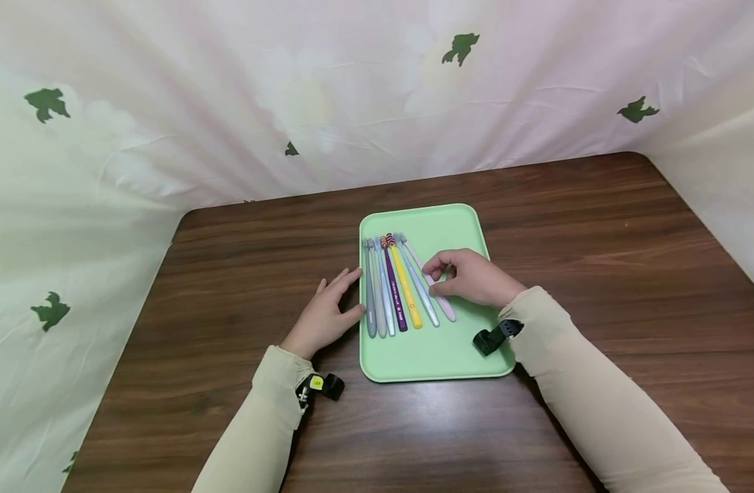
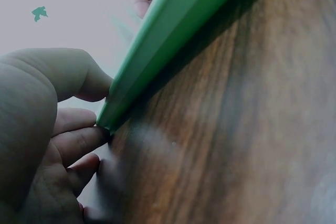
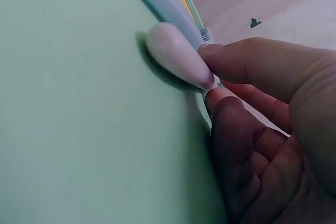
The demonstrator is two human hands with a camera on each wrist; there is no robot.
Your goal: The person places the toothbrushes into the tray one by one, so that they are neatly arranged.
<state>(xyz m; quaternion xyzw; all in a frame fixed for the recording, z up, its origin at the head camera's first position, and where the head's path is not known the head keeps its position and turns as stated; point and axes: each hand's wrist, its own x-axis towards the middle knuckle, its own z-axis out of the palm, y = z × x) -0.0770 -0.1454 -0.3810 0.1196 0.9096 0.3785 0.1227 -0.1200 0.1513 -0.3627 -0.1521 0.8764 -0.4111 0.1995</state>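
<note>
Several toothbrushes lie side by side on a pale green tray (image 1: 438, 359), heads toward the far side. At the right end of the row is a pink toothbrush (image 1: 447, 310); my right hand (image 1: 475, 277) pinches its handle between thumb and fingers. Its rounded handle end (image 3: 170, 51) shows up close in the right wrist view. Beside it lie a blue toothbrush (image 1: 427, 301), a yellow one (image 1: 409, 294) and a purple one (image 1: 396, 294). My left hand (image 1: 324, 318) rests at the tray's left edge, thumb and fingertips against the rim (image 2: 136, 61), fingers loosely extended.
Grey toothbrushes (image 1: 371, 301) make up the left end of the row, close to the tray's rim. Under the tray is a dark wooden table (image 1: 247, 274). A pale curtain (image 1: 229, 103) with green leaf shapes hangs behind and at the sides.
</note>
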